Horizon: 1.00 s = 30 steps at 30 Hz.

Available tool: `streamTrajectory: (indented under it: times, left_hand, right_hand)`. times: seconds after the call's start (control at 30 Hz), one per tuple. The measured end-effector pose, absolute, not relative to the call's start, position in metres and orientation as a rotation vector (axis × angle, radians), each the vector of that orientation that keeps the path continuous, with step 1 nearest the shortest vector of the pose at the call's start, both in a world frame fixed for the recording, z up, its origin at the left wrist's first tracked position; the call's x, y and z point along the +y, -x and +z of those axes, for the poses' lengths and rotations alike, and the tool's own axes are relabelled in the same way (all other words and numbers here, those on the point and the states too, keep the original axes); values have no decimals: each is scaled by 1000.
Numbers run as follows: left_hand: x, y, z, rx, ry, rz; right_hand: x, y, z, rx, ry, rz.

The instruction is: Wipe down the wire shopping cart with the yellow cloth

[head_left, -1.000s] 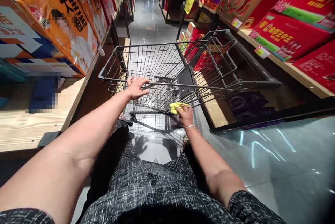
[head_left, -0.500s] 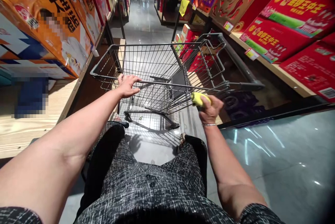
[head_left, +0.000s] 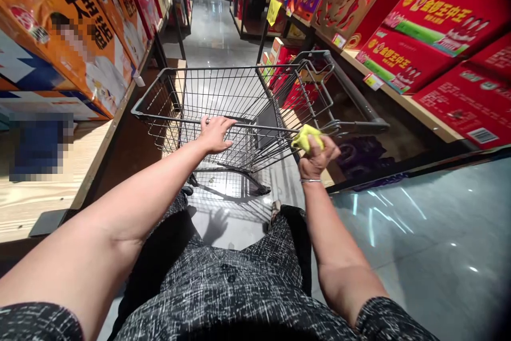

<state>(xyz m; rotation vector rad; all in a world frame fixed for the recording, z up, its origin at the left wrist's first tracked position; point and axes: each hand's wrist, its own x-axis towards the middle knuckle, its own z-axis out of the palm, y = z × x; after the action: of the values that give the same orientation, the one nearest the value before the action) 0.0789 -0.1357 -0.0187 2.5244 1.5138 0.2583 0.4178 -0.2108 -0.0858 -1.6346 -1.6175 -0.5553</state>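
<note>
A grey wire shopping cart [head_left: 266, 127] stands sideways in front of me, its handle toward the right shelf. My left hand [head_left: 216, 134] lies on the cart's near top rail with its fingers stretched out and holds nothing. Bunched in my right hand [head_left: 320, 154] is a yellow cloth [head_left: 306, 138], which is at the right part of that same rail. The closed fingers hide some of the cloth. No goods show inside the basket.
Orange boxes [head_left: 67, 38] stand on a wooden shelf at the left, beside a blurred dark blue patch. Red boxes [head_left: 443, 16] are stacked on the right shelf [head_left: 423, 112]. A grey tiled aisle [head_left: 205, 16] runs away beyond the cart.
My left hand has slid to the right along the near rail. The yellow cloth in my right hand has shifted slightly up against the rail. The view has moved a little.
</note>
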Motion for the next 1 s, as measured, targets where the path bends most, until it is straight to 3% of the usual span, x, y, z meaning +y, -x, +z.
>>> streamTrajectory:
  times: [0.17,0.27,0.37,0.63,0.8,1.0]
  left_hand:
    - [-133,-80,-20,1502,-2448,285]
    - [-130,-76,-20,1502,-2435,291]
    - [-125,-70,-22,1515,-2451,297]
    - [-106,-54,-22,1617,-2468,235]
    - [-112,-67,-9,1741,-2392,128]
    - [-135,-96,-8,1675,-2439,177]
  right_hand:
    - [-220,-355,-155,-1712,1824,-197]
    - [-220,-346,-159,-1844,1811,-152]
    - [-218,-367,-127,-1836,1770,-327]
    - [-225,-462,17,-1533,1680,-871]
    - [-222,-460,49,-1368,1864,-763]
    - [-204,-361,33,-1690,2042,-506]
